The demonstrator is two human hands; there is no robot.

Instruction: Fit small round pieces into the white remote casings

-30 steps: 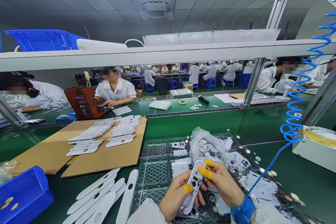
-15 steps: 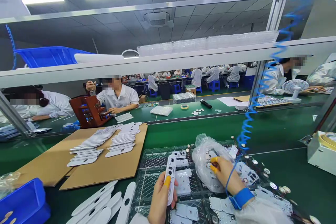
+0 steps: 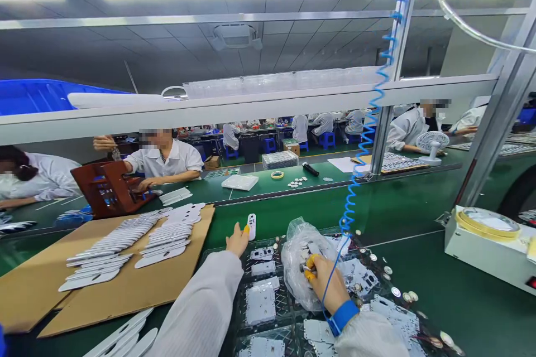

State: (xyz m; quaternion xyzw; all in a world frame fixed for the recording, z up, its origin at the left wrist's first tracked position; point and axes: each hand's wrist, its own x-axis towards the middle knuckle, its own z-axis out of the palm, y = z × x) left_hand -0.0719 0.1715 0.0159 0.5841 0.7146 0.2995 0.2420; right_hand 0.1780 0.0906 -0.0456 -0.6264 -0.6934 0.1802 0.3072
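Note:
My left hand (image 3: 237,240) reaches forward over the green belt and holds a white remote-shaped board piece (image 3: 252,226) by its near end, a yellow finger cot on one finger. My right hand (image 3: 324,279), with yellow finger cots and a blue wrist strap (image 3: 343,316), has its fingers pinched inside a clear plastic bag (image 3: 299,259) of small parts. Both hands hover over clear plastic trays (image 3: 262,304) holding white circuit plates.
Cardboard sheets (image 3: 125,284) at left carry rows of white oval covers (image 3: 113,242). A blue coiled cord (image 3: 360,162) hangs from above. A tape dispenser box (image 3: 488,242) stands right. Small round discs (image 3: 396,292) lie scattered. Co-workers in white sit across the belt.
My left hand has stretched forward, carrying the white piece from the tray to the belt. My right hand stays in the bag. The view has swung to the right.

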